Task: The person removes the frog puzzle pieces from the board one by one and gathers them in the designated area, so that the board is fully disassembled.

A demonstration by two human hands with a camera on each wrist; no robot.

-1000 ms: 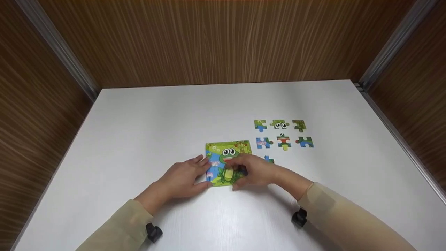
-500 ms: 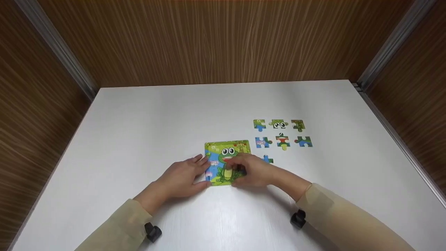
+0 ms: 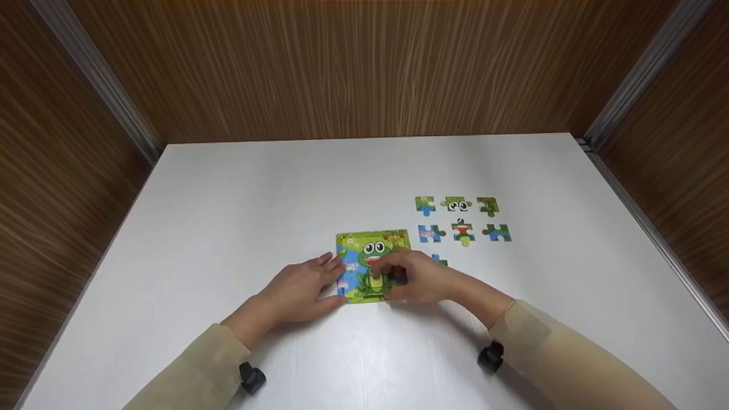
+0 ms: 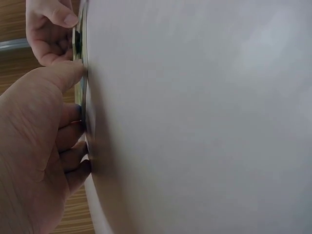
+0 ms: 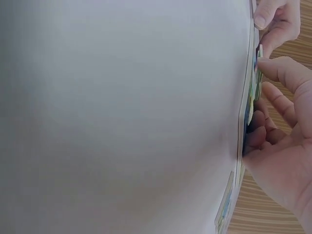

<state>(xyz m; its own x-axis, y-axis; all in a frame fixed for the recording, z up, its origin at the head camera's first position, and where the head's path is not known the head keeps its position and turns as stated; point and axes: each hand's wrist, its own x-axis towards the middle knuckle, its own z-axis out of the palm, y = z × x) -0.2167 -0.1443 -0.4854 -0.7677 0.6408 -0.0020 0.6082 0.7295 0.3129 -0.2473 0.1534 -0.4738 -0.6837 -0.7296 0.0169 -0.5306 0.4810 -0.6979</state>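
Note:
A square frog jigsaw puzzle [image 3: 353, 253] lies in its tray on the white table. My left hand [image 3: 299, 290] rests along the tray's left side, thumb at the near left corner and fingertips on the left edge. Over the lower right part of the picture, my right hand [image 3: 418, 276] pinches a puzzle piece [image 3: 373, 291] from the bottom row. In the right wrist view this puzzle piece [image 5: 259, 73] stands slightly raised between thumb and fingers. The right hand hides the puzzle's right side.
Several loose pieces lie in rows right of the tray, among them one with the frog's eyes [image 3: 457, 204] and one with its red mouth [image 3: 463, 232]. Another loose piece [image 3: 438, 260] is partly behind my right hand. Wood-grain panels [image 3: 364, 68] border the table [image 3: 256, 199].
The bottom-row puzzle piece has come up a little at its near edge, in my right fingers. My right thumb has shifted slightly right. The left hand stays put.

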